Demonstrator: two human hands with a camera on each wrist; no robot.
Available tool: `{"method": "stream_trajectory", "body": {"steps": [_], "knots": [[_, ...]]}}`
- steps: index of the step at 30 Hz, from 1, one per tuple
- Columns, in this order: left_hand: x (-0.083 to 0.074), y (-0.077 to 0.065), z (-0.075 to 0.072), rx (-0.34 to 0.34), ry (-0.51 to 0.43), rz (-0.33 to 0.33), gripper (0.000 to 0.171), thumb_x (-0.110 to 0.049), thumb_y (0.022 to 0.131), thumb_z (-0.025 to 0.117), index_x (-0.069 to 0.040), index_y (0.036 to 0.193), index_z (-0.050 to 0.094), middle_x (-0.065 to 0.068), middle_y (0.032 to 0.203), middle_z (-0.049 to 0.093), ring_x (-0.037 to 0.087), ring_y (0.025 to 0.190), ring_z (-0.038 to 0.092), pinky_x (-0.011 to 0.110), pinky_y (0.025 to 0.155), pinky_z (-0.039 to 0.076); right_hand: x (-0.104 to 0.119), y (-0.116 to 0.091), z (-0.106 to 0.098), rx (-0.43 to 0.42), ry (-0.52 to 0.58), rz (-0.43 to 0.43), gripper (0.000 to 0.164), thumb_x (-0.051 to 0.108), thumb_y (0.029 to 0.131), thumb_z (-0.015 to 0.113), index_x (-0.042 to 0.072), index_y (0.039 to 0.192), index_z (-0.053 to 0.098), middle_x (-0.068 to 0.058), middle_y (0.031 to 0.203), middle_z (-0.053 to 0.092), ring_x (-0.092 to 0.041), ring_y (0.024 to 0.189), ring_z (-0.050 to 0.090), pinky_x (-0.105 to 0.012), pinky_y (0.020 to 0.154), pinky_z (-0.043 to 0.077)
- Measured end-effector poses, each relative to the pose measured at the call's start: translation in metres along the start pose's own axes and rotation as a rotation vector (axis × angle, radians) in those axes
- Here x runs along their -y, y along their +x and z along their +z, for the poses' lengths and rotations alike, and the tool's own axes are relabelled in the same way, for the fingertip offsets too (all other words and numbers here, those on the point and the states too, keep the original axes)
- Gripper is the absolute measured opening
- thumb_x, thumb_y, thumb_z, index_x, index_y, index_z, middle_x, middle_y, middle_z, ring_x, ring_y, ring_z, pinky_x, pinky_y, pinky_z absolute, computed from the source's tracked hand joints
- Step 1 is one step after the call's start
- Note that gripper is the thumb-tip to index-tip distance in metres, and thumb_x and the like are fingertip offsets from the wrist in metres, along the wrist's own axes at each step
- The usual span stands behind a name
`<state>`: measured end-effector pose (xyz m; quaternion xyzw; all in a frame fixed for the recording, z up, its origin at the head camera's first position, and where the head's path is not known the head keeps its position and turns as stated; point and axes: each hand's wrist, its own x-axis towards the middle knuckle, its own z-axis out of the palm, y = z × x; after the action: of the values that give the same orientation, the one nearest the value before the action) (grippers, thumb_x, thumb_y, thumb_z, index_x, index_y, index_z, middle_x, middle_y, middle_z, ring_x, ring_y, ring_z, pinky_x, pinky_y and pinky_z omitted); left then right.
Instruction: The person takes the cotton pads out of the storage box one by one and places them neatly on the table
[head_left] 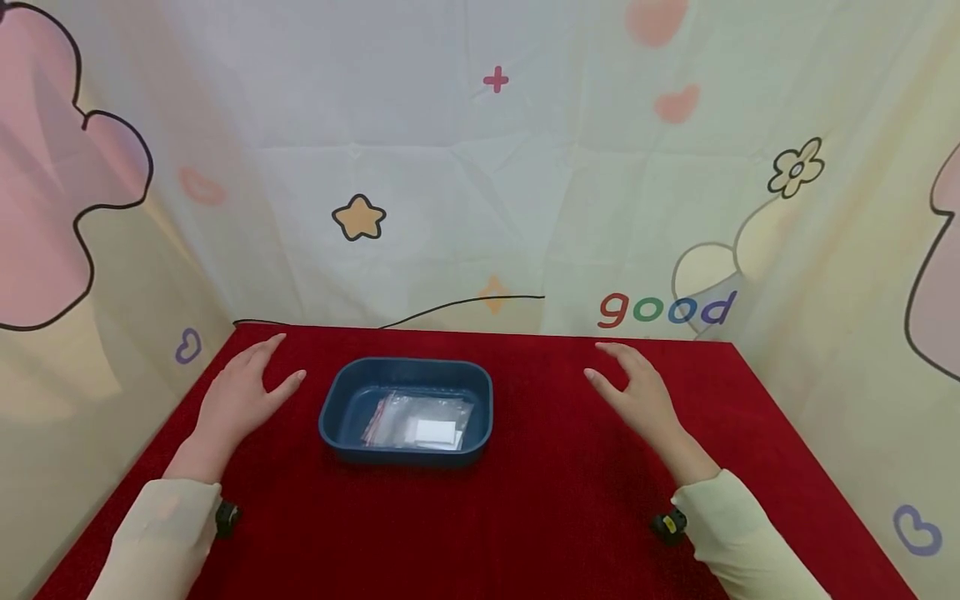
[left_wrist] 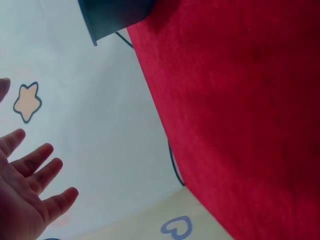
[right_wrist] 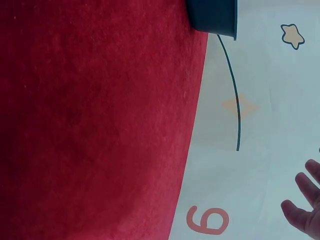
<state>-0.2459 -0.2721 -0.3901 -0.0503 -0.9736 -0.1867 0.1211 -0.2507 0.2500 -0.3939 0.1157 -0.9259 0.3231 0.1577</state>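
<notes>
A dark blue rectangular tub (head_left: 330,417) sits on the red cloth, left of the middle in the head view. Inside it lie clear plastic zip bags (head_left: 397,417) with a white label-like patch (head_left: 436,432) at the front. My left hand (head_left: 238,396) hovers to the left of the tub, thumb spread from the fingers, holding nothing. Farther off on the other side, my right hand (head_left: 633,392) is held up over the cloth with its fingers relaxed and nothing in them. Both wrist views catch the spread fingers and only a corner of the tub (left_wrist: 115,17).
Red cloth (head_left: 540,517) covers the table. A pale printed curtain (head_left: 420,100) hangs behind its back edge and along both sides. Each wrist carries a small black device, one at the left cuff (head_left: 227,517) and one at the right cuff (head_left: 669,525).
</notes>
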Motion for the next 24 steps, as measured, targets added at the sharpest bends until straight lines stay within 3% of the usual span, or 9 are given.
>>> {"method": "stream_trajectory", "body": {"steps": [9,24], "knots": [[0.005,-0.003,0.010,0.047,-0.141,-0.034,0.071,-0.028,0.100,0.061,0.003,0.157,0.032,0.036,0.157,0.036,0.055,0.142,0.037,0.070,0.115,0.035,0.004,-0.002,0.009,0.014,0.043,-0.004,0.052,0.026,0.099,0.065,0.001,0.143,0.054,-0.024,0.147,0.055,-0.044,0.136,0.051,-0.065,0.113,0.043],[0.009,-0.008,0.027,0.096,-0.223,-0.088,0.069,-0.031,0.104,0.056,0.003,0.158,0.030,0.035,0.158,0.035,0.054,0.143,0.037,0.070,0.115,0.036,0.005,-0.003,0.027,0.061,0.122,0.016,0.048,0.025,0.100,0.064,0.002,0.142,0.056,-0.022,0.146,0.056,-0.043,0.132,0.054,-0.063,0.108,0.049]]}}
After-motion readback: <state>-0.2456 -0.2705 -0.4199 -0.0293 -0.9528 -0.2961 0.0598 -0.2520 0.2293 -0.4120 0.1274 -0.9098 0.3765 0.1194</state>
